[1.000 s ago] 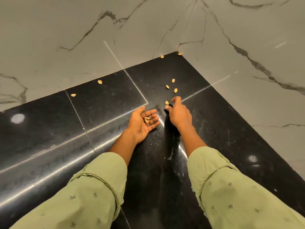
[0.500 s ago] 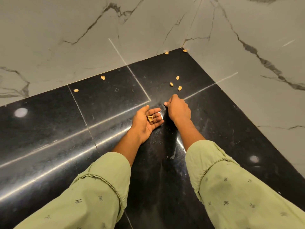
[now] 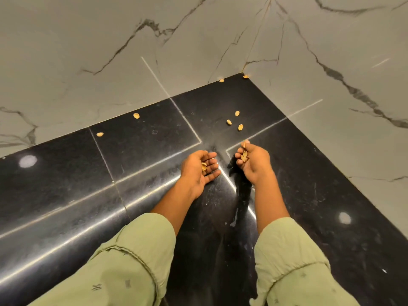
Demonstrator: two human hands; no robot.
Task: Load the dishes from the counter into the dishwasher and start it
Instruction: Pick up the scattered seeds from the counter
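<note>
Pale green sleeves (image 3: 132,261) frame the near edge, both forearms reaching out over a polished black stone worktop (image 3: 66,195). The left hand (image 3: 197,171) lies palm up, loosely cupped, carrying a few of what look like pistachio shells (image 3: 203,167), though they are small and hard to make out. Just beside it the right hand (image 3: 256,164) has its fingers curled round one or two more picked-up shells (image 3: 244,155). Beyond the fingertips three loose shells (image 3: 229,122) lie close together, two more (image 3: 136,115) sit off to the left along the back edge, and another pair (image 3: 221,80) rests in the far corner against the grey veined marble wall (image 3: 88,40). No dishes and no dishwasher are in view, so this looks like clearing litter ahead of loading. The next move probably calls for tipping the right hand's catch into the left palm, then a fine pinch on the nearest three.
</note>
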